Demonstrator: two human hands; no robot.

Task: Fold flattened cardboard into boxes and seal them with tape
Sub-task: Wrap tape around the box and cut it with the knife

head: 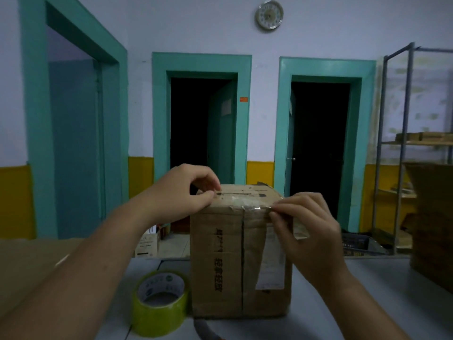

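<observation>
The cardboard box [241,261] stands upright on the counter [380,290] before me; my left hand [181,192] pinches the clear tape [255,207] at the top's left edge; my right hand [306,229] pinches the same strip at the front right corner; the tape roll [160,303] sits just left of the box.

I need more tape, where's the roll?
Head view, lower left: the roll sits on the table, just left of the box.
</observation>
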